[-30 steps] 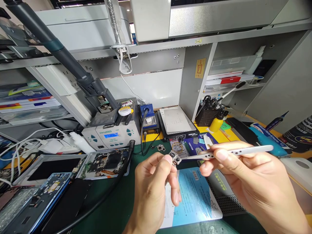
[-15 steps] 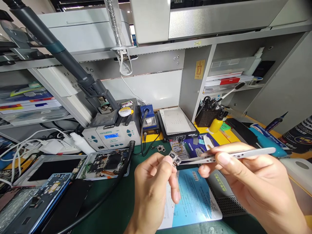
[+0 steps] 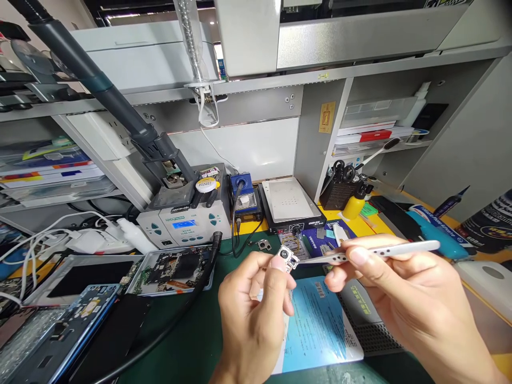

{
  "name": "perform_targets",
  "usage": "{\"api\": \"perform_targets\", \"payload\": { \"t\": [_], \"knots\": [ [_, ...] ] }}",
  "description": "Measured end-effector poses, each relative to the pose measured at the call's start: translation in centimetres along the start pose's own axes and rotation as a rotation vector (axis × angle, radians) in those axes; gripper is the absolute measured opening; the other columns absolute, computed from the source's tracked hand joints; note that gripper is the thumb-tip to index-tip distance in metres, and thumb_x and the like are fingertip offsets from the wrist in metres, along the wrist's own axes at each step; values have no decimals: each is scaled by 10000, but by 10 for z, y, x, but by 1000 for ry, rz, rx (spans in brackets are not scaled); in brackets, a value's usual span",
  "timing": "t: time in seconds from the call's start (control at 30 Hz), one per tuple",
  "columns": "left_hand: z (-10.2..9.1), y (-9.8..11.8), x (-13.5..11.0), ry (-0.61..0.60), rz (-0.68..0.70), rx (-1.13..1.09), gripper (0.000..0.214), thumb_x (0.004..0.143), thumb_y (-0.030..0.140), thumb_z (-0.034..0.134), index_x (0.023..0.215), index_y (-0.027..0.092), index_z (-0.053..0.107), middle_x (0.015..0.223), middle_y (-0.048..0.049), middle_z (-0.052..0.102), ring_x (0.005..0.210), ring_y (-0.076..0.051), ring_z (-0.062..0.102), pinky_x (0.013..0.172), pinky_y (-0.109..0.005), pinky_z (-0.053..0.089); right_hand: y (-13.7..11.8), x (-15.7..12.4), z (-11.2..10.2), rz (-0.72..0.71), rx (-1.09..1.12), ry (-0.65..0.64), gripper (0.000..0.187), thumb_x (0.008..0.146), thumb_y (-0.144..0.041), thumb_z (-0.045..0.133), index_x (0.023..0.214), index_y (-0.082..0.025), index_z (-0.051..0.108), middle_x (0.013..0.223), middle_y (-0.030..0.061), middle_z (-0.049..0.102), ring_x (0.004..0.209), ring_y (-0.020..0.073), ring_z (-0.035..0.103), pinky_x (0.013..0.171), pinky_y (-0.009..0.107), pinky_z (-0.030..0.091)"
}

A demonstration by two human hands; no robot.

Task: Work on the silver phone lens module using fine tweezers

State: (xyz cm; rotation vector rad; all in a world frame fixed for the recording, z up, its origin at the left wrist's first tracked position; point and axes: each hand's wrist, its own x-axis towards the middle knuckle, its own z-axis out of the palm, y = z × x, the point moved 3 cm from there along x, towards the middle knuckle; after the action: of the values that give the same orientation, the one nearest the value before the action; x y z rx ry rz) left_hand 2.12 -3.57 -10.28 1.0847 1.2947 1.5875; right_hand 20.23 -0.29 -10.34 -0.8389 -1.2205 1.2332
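Note:
My left hand [image 3: 252, 309] pinches a small metal camera module [image 3: 287, 257] between thumb and fingertips, held up over the green mat [image 3: 192, 341]. My right hand [image 3: 404, 304] grips silver tweezers [image 3: 372, 252] that lie nearly level and point left. Their tips touch the right side of the module. Below the hands lies a blue and white card [image 3: 320, 325].
A grey soldering station [image 3: 184, 221] with a black hose stands behind. Opened phones with boards [image 3: 172, 266] and a blue phone frame [image 3: 56, 336] lie at the left. A black heating plate [image 3: 290, 205], a yellow bottle [image 3: 354, 205] and a tool holder [image 3: 338, 186] stand at the back right.
Both hands have stayed together with the tweezers at the module; the left fingers have shifted slightly round it and the view has tilted a little.

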Motion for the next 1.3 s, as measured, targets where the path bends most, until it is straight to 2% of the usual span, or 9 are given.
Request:
{"api": "perform_targets", "payload": {
  "t": [0.2, 0.4, 0.67, 0.83, 1.07, 1.3],
  "knots": [
    [2, 2, -2, 41, 59, 30, 321, 976, 377, 590, 720, 196, 658, 592, 6, 678, 494, -110, 587, 550, -233, 498, 3, -1, -2, -23, 10, 7, 113, 926, -286, 767, 1001, -211, 805, 735, 55, 802, 683, 171, 766, 707, 215, 631],
    [0, 0, -1, -14, 116, 54, 312, 1006, 387, 565, 774, 201, 659, 697, 1, 732, 496, -94, 603, 554, -226, 505, 4, 0, 0, -41, 7, 6, 103, 924, -266, 769, 1000, -207, 807, 752, 62, 802, 702, 180, 770, 709, 219, 634],
    [1, -2, -2, 31, 146, 77, 325, 993, 406, 594, 752, 194, 649, 672, 37, 655, 473, -75, 588, 508, -216, 456, 3, -1, 0, -78, -14, -12, 93, 944, -269, 745, 1011, -231, 798, 746, 43, 806, 698, 182, 779, 710, 227, 643],
    [1, -3, -2, 23, 142, 94, 334, 1001, 403, 579, 748, 193, 636, 652, 31, 648, 474, -81, 581, 520, -227, 449, 1, -1, 1, -75, -33, 21, 89, 930, -294, 762, 996, -248, 799, 747, 25, 805, 694, 178, 775, 705, 223, 638],
    [1, -3, -1, -10, 158, 98, 360, 1022, 406, 536, 730, 203, 598, 519, 44, 568, 487, -101, 545, 536, -227, 437, 5, -1, 0, -44, -58, 29, 126, 919, -344, 769, 992, -250, 809, 731, 26, 805, 709, 190, 776, 732, 230, 637],
    [2, -4, -2, -16, 182, 100, 360, 1029, 398, 525, 733, 203, 586, 545, 41, 563, 491, -100, 539, 530, -227, 429, 7, -2, -2, -23, -27, 28, 111, 936, -329, 753, 1000, -252, 802, 742, 30, 807, 723, 174, 775, 744, 211, 627]
  ]
}}
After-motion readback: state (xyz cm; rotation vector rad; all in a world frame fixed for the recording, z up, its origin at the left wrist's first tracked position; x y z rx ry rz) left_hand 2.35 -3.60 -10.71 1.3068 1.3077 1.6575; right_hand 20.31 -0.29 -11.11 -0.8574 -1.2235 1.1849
